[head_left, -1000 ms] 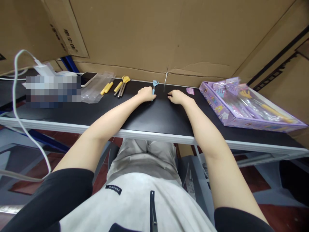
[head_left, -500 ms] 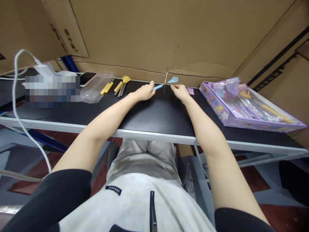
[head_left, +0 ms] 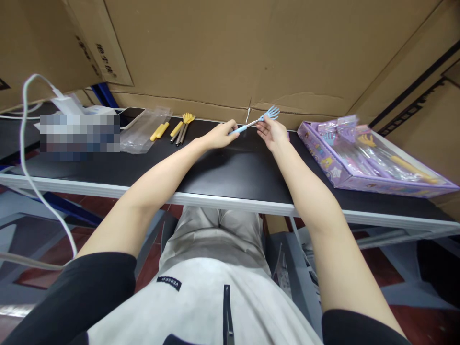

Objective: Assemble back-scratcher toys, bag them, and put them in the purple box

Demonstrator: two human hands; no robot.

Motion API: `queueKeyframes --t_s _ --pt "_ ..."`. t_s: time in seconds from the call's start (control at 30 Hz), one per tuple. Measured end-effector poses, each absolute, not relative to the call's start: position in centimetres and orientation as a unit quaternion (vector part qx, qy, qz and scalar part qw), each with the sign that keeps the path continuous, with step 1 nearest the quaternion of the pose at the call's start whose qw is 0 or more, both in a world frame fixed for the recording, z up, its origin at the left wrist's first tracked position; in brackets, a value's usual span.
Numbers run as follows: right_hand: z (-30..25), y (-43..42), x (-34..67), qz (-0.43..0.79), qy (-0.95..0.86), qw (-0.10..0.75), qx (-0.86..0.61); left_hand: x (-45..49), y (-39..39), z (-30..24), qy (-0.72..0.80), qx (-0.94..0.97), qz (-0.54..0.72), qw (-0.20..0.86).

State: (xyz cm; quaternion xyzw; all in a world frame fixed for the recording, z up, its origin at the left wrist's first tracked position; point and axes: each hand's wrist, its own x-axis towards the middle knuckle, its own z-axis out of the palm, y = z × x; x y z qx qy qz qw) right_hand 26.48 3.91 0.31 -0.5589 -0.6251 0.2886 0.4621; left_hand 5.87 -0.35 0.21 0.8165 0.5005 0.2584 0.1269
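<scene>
A blue back scratcher (head_left: 241, 129) with a claw-shaped head and a thin metal rod is held level above the black table, between my two hands. My left hand (head_left: 220, 135) is closed around the end of its light blue handle. At the other end, my right hand (head_left: 274, 134) pinches the base of the blue claw, with the other fingers loosely curled below. Bare rod shows between handle and claw. To the left of my left hand lie yellow claw heads on dark metal rods (head_left: 183, 132) and loose yellow handles (head_left: 160, 131).
On the right stands a purple display box (head_left: 338, 167) with wrapped back scratchers in it. A clear plastic bag (head_left: 138, 141), a phone (head_left: 131, 116) and a white cable (head_left: 23, 124) lie at the left. Cardboard (head_left: 230, 57) walls off the table's back edge.
My right hand has turned and now pinches the claw's base. The claw has moved right, away from the handle, and more rod shows. My left hand has stayed nearly in place.
</scene>
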Motion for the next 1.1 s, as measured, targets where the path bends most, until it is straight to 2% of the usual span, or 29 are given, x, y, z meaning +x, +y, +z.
queueKeyframes --t_s 0.27,0.53,0.7,1.0,1.1 --pt "-0.3 3.3 24.7 0.317 -0.607 0.475 -0.552 5.4 0.2 0.3 0.515 0.792 0.291 0.154" --pt "0.5 7.8 29.8 0.3 -0.54 0.575 -0.537 0.9 1.8 1.6 0.548 0.763 0.277 0.202" --pt "1.3 8.8 34.7 0.328 -0.364 0.714 -0.501 -3.3 4.0 1.1 0.524 0.76 0.285 0.256" --pt "1.5 8.1 32.8 0.357 -0.254 0.778 -0.451 -5.0 4.6 0.5 0.518 0.761 0.299 0.25" --pt "1.4 8.7 33.0 0.338 -0.295 0.766 -0.46 -4.8 4.5 0.6 0.528 0.755 0.303 0.243"
